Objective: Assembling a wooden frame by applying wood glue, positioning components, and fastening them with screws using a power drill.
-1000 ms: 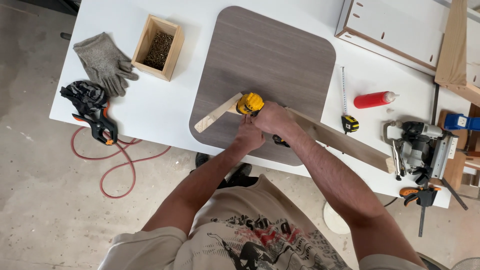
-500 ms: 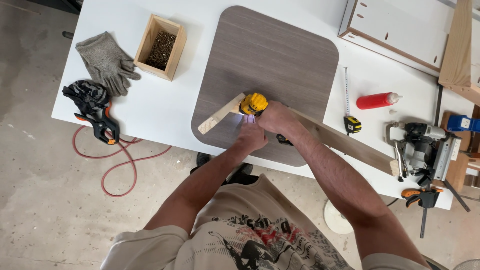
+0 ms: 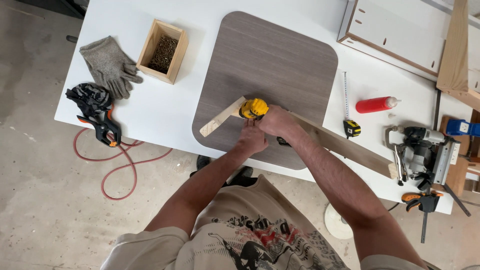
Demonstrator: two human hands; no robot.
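My right hand (image 3: pixel 277 121) grips a yellow cordless drill (image 3: pixel 254 108), its nose pointing down onto a long wooden strip (image 3: pixel 220 118). The strip lies diagonally across a grey wood-grain panel with rounded corners (image 3: pixel 275 60) on the white table (image 3: pixel 160 107). Just below the drill, my left hand (image 3: pixel 251 139) rests on the strip and the panel, fingers closed near the drill's tip. What the fingers pinch is hidden. The strip's far end (image 3: pixel 360 152) runs off to the right under my right forearm.
A wooden box of screws (image 3: pixel 163 50) and grey gloves (image 3: pixel 108 65) sit at the table's left, with clamps (image 3: pixel 97 117) at its edge. On the right lie a tape measure (image 3: pixel 351 128), a red glue bottle (image 3: pixel 375 104), a nail gun (image 3: pixel 422 155) and white panels (image 3: pixel 395 35). A red hose (image 3: pixel 120 165) lies on the floor.
Nothing has visibly moved apart from a slight shift of the camera; both hands stay at the drill and strip.
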